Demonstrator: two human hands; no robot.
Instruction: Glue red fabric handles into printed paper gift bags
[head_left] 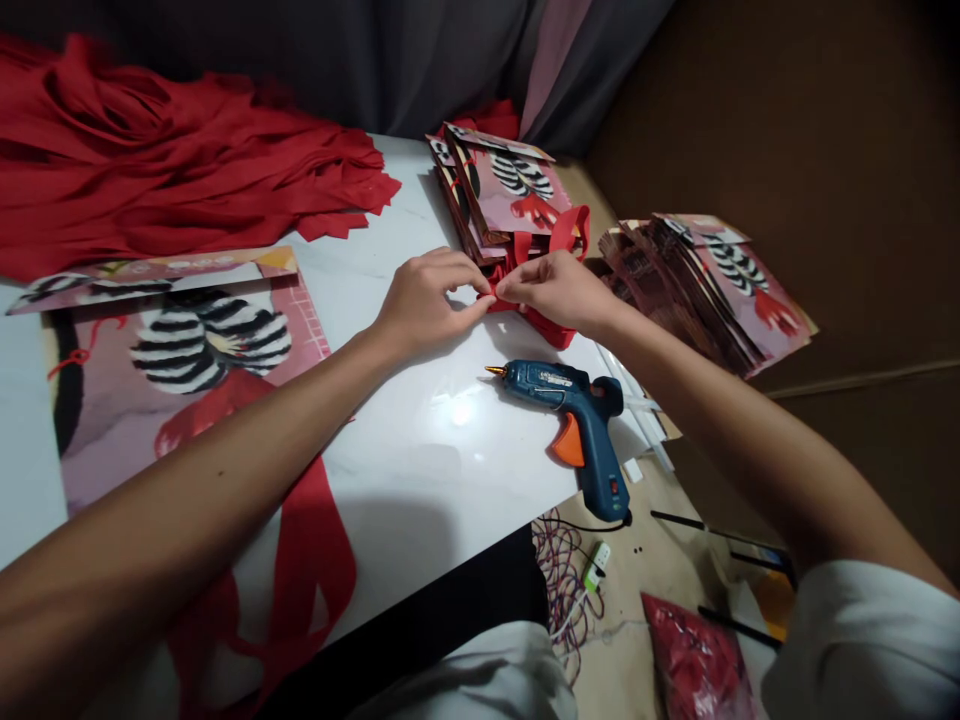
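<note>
My left hand (431,305) and my right hand (559,288) meet fingertip to fingertip over the white tabletop. Both pinch a piece of red ribbon (551,328) there; the exact spot is partly covered by the fingers. Loops of the same ribbon rise behind my right hand, against a stack of printed paper bags (517,190) with a striped pattern. Just below the hands lies a blue glue gun (559,385) with an orange trigger, its nozzle pointing left. A larger printed bag (217,330) lies flat on the left, partly under my left forearm.
A heap of red fabric strips (187,160) covers the back left of the white table (420,450). Another bag stack (712,290) leans at the right. Tangled wires and a power strip (597,566) lie below, near a plastic bag with red contents (697,660).
</note>
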